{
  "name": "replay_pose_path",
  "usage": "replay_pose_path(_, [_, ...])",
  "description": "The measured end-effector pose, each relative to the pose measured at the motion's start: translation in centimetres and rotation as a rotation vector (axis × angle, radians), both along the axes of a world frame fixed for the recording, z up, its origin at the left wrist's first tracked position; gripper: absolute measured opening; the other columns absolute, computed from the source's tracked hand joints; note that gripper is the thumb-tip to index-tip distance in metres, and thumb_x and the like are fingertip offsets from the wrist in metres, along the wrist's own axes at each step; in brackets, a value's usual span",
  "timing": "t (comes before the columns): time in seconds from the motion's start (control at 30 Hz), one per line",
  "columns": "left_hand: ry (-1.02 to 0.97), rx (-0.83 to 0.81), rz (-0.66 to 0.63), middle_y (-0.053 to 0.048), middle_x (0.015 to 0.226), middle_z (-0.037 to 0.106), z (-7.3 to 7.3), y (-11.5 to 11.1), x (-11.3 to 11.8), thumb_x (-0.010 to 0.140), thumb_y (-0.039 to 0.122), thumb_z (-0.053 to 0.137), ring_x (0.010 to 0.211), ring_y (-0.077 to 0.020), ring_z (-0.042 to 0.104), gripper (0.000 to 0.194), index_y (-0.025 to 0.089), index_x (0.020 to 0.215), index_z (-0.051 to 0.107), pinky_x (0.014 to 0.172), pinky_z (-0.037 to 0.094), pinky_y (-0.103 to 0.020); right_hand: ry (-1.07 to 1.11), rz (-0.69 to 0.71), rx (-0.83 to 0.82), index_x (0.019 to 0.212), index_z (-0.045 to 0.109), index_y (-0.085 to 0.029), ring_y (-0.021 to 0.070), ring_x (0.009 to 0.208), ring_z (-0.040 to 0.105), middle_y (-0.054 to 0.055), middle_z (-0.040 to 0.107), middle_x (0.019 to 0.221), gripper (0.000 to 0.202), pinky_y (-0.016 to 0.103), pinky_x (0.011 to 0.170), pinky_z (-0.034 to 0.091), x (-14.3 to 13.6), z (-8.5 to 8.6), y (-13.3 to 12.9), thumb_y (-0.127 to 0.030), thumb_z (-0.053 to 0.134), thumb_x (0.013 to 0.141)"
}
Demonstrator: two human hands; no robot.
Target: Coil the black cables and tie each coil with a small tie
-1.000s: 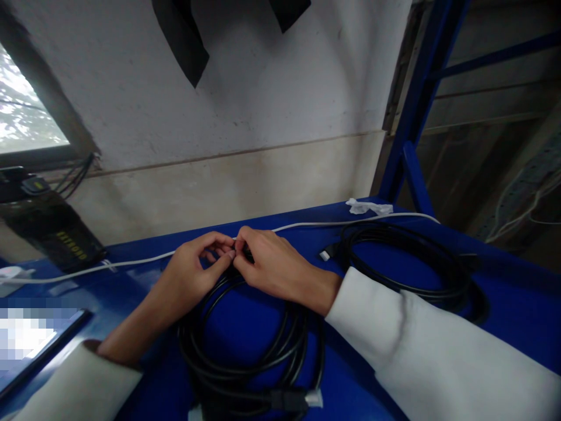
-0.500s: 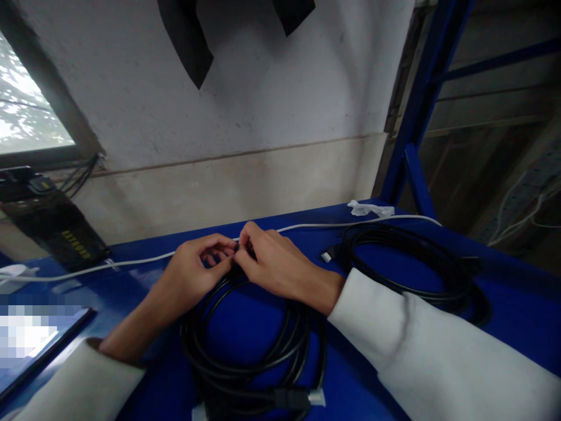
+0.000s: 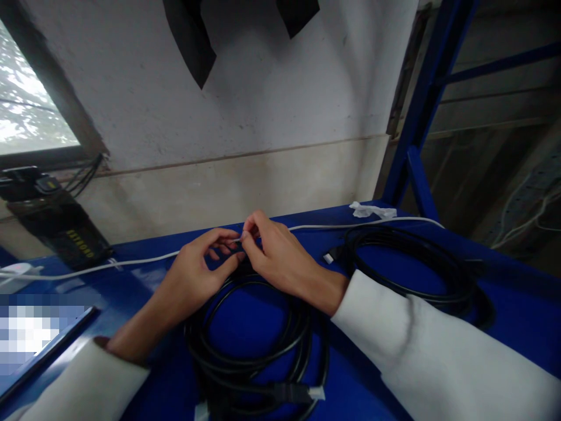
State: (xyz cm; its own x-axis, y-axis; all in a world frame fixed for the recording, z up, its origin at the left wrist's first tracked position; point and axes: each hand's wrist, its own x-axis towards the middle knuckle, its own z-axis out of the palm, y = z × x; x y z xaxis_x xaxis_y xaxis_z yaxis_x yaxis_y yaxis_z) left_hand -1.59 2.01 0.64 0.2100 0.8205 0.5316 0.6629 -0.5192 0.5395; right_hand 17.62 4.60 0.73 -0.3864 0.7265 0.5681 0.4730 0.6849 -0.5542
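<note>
A black cable (image 3: 302, 351) lies in a loose coil on the blue tabletop in front of me. One of its plugs (image 3: 293, 393), with a pale cover on its tip, rests at the near side of the coil. At the far side, my left hand (image 3: 204, 263) has its fingers curved, with a gap between thumb and forefinger. My right hand (image 3: 274, 254) meets it there, thumb and forefinger pinched together. What the pinch holds is too small to make out. The hands hide the far part of the coil.
Another coiled black cable (image 3: 456, 286) lies at the right, its covered plug (image 3: 333, 255) towards my right wrist. A white cord (image 3: 144, 260) runs along the back of the table. A crumpled white scrap (image 3: 372, 210), a dark bottle (image 3: 65, 228) and a flat screen (image 3: 48, 345) are also there.
My left thumb and forefinger have parted. The right fingertips have risen slightly, away from the left thumb. The coils lie as before; the whole view has shifted a little.
</note>
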Motion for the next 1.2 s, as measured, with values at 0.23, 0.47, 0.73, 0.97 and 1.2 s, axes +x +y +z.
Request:
replay_pose_path(0.23, [0.042, 0.101, 0.02, -0.005, 0.107, 0.077, 0.17, -0.15, 0.08, 0.092, 0.03, 0.07, 0.091, -0.0225, 0.07, 0.024, 0.022, 0.115, 0.071, 0.087, 0.056, -0.037, -0.011, 0.074, 0.052, 0.104, 0.059, -0.02, 0.0178, 0.089, 0.068, 0.006, 0.073, 0.098, 0.008, 0.029, 0.081, 0.048, -0.22, -0.38, 0.06, -0.021, 0.052, 0.101])
replay_pose_path(0.47, [0.053, 0.121, -0.004, -0.005, 0.109, 0.078, 0.09, -0.14, -0.1, 0.093, 0.027, 0.069, 0.095, -0.0231, 0.073, 0.044, 0.022, 0.136, 0.064, 0.089, 0.058, -0.037, -0.02, 0.073, 0.052, 0.1, 0.059, -0.019, 0.0173, 0.085, 0.068, 0.005, 0.073, 0.096, 0.008, 0.029, 0.079, 0.047, -0.22, 0.0, -0.17, -0.022, 0.052, 0.1])
replay_pose_path(0.73, [0.115, 0.175, 0.011, -0.006, 0.117, 0.08, 0.19, -0.25, -0.13, 0.096, 0.029, 0.065, 0.1, -0.0251, 0.074, 0.027, 0.022, 0.121, 0.072, 0.093, 0.056, -0.039, 0.089, 0.1, 0.013, 0.099, 0.061, -0.02, 0.0173, 0.087, 0.069, 0.005, 0.076, 0.098, 0.007, 0.028, 0.077, 0.047, -0.38, -0.01, -0.24, -0.023, 0.055, 0.101])
replay_pose_path(0.97, [0.121, 0.172, 0.026, -0.006, 0.11, 0.081, 0.32, -0.41, -0.11, 0.097, 0.029, 0.064, 0.096, -0.0246, 0.074, 0.02, 0.021, 0.114, 0.073, 0.09, 0.056, -0.039, 0.214, 0.139, -0.059, 0.099, 0.064, -0.019, 0.0144, 0.083, 0.069, 0.002, 0.075, 0.092, 0.008, 0.026, 0.074, 0.047, -0.68, 0.15, -0.18, -0.023, 0.057, 0.1])
replay_pose_path(1.2, [0.129, 0.163, 0.009, -0.005, 0.109, 0.081, 0.49, -0.48, -0.05, 0.099, 0.029, 0.064, 0.099, -0.0247, 0.075, 0.017, 0.021, 0.11, 0.075, 0.09, 0.056, -0.037, 0.245, 0.137, -0.038, 0.098, 0.065, -0.018, 0.0136, 0.082, 0.069, 0.002, 0.074, 0.09, 0.008, 0.025, 0.072, 0.047, -0.57, 0.19, -0.3, -0.021, 0.058, 0.098])
